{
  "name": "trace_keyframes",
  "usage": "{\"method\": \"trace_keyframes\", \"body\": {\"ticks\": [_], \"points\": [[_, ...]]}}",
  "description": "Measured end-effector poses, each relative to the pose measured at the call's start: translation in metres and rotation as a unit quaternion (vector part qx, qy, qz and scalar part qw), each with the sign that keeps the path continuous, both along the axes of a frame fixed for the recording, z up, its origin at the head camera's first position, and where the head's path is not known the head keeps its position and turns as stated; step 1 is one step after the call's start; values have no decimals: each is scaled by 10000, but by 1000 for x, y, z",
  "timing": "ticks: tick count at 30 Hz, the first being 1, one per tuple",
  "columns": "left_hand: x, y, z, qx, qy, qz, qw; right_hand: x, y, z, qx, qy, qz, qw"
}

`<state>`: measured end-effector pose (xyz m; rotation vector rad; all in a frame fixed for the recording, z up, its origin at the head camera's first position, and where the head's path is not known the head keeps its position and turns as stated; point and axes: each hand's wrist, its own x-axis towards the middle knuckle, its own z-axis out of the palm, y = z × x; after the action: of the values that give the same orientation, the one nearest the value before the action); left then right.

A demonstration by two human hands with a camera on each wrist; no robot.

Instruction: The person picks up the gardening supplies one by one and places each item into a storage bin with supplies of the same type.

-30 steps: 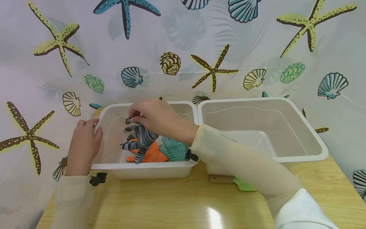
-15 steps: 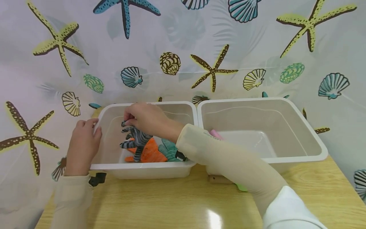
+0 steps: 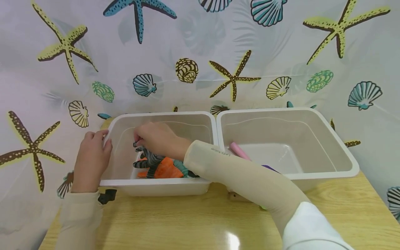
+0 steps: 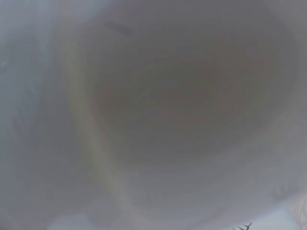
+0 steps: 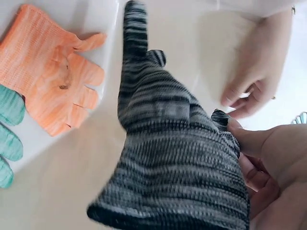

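My right hand (image 3: 157, 139) pinches a black-and-grey striped knit glove (image 3: 152, 161) by one fingertip, inside the left white plastic bin (image 3: 165, 189). In the right wrist view the striped glove (image 5: 168, 139) hangs with its cuff toward the lower edge. Below it in the bin lie an orange glove (image 3: 168, 169) and a teal glove (image 3: 180, 166), the latter partly hidden by my right wrist. My left hand (image 3: 93, 158) grips the left rim of that bin. Only blurred pale surfaces fill the left wrist view.
A second white bin (image 3: 328, 146) stands against the first on the right, with a pink rod-like piece (image 3: 240, 151) and a bit of something purple (image 3: 270, 168) inside. A wooden handle (image 3: 239, 198) with a green end lies on the table before it, mostly under my right forearm.
My right hand has lowered and shifted a little left with the striped glove. The moving forearm has uncovered the pink piece and the purple bit. My left hand stays on the rim.
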<state>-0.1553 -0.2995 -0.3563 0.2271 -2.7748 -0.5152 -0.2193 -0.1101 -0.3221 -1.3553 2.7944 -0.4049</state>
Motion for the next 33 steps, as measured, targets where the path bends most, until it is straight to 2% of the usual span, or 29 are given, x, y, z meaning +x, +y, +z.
{"method": "trace_keyframes", "body": {"ticks": [5, 17, 21, 26, 33], "points": [[1, 2, 0, -1, -15, 29, 10000, 1, -3, -6, -3, 36, 183, 9998], [1, 2, 1, -5, 0, 47, 10000, -6, -1, -20, 89, -589, 215, 9980], [0, 2, 1, 19, -119, 117, 9999, -7, 1, -24, 300, -515, 164, 9981], [0, 2, 0, 43, -161, 131, 9998, -8, 3, -26, 637, -171, 33, 9978], [0, 2, 2, 23, -196, 128, 9997, -9, 4, -28, 676, -128, 60, 9976]]}}
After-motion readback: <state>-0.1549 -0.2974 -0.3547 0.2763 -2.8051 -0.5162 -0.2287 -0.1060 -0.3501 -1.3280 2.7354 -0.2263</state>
